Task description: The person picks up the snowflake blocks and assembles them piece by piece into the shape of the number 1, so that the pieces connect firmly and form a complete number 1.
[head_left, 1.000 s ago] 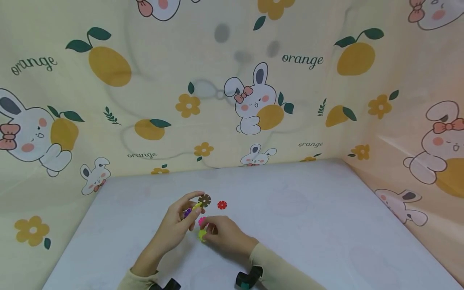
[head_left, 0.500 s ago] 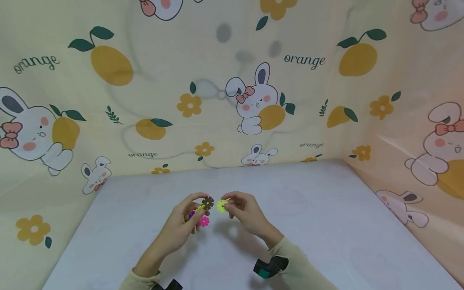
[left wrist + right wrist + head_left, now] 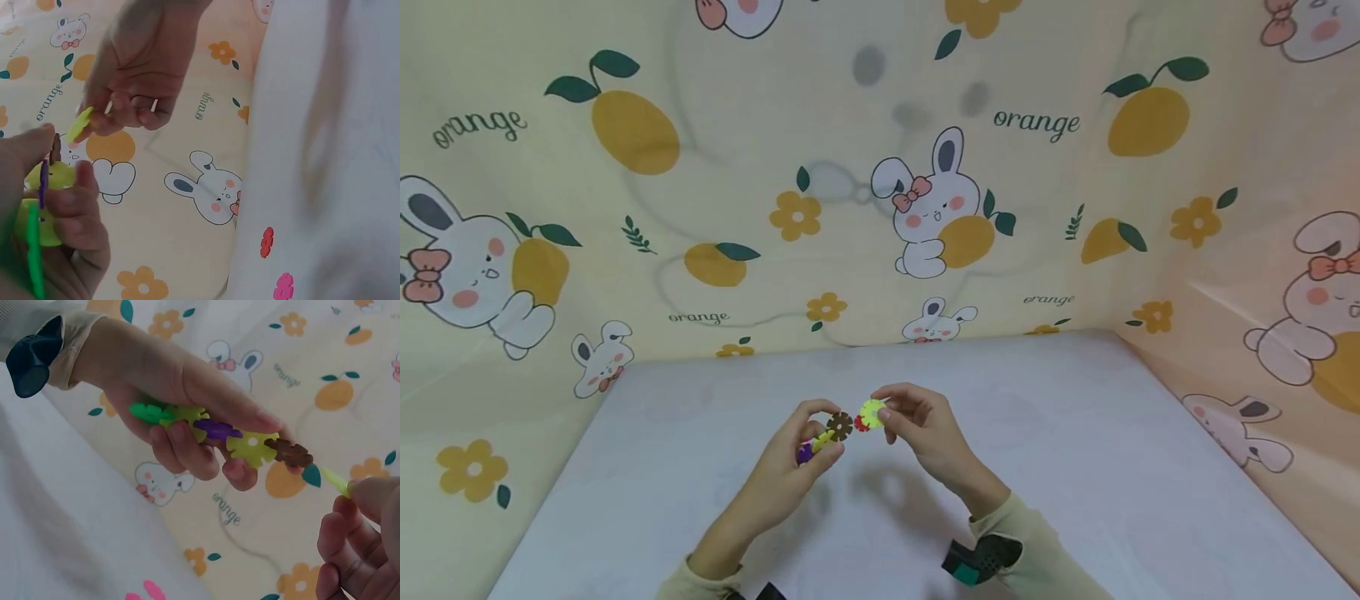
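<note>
My left hand [image 3: 778, 475] grips a chain of notched plastic discs slotted together. In the right wrist view, the chain runs from a green disc [image 3: 148, 413] through a yellow one, a purple disc [image 3: 217, 429] and another yellow one to a brown disc [image 3: 290, 452] at its free end. My right hand [image 3: 928, 425] pinches a single yellow-green disc [image 3: 336, 482] between thumb and fingers. It is held edge-on, close to the brown disc, with a small gap between. Both hands are raised above the white table.
A red disc [image 3: 267, 242] and a pink disc [image 3: 284, 286] lie on the white table [image 3: 1037, 483]. In the head view the red one shows partly behind the yellow-green disc. A printed cloth wall [image 3: 820, 100] stands at the back and sides.
My right hand has lifted the yellow-green disc from the table and brought it up beside the brown disc. My left hand has shifted slightly right, still gripping the chain.
</note>
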